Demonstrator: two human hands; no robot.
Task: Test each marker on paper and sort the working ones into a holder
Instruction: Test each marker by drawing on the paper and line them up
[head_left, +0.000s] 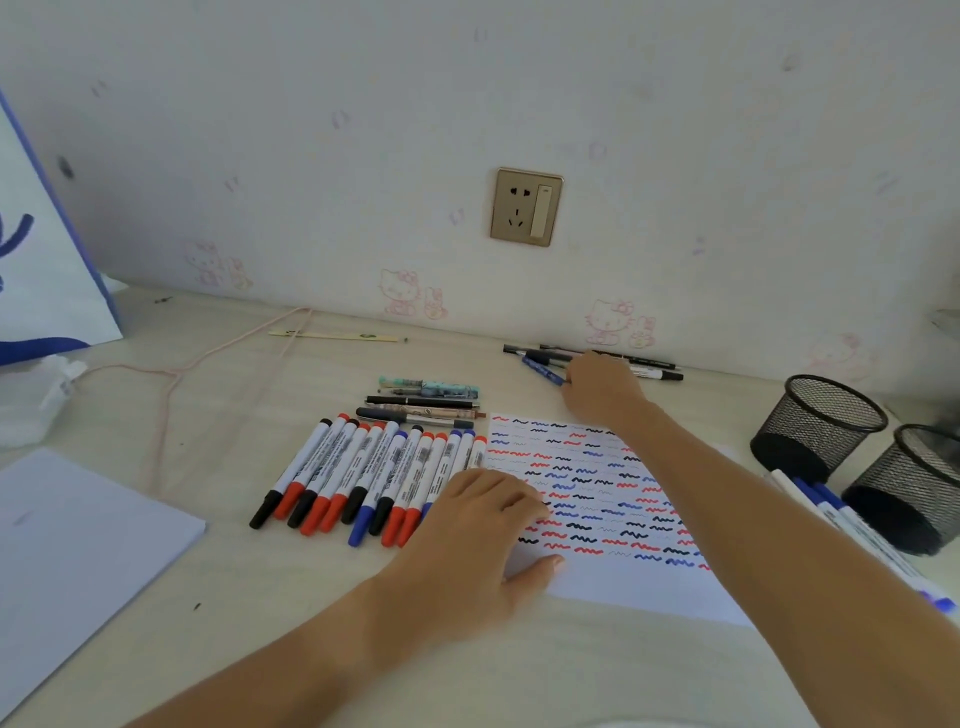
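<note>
blue pen (543, 370) at the wall-side pile is being touched by the right hand (602, 387); whether it is pinched cannot be told. paper (597, 499) is pressed flat by the left hand (483, 535), fingers spread. one pen should be lifted cleanly, then tested; mesh holders (818, 426) stand right.

Pale wood-grain desk (218, 395) against the wall. On it: test sheet (597, 499) full of red, blue and black squiggles, centre-right. Row of capped whiteboard markers (363, 473) just left of it, a few pens (423, 400) stacked behind those. More pens (649, 366) by the wall. Two black mesh holders (818, 426) far right, some blue-capped markers (852, 525) lying in front. Blank paper stack (78, 545) at left, pink cord (171, 371) and a chopstick sleeve (337, 335) further back.
</note>
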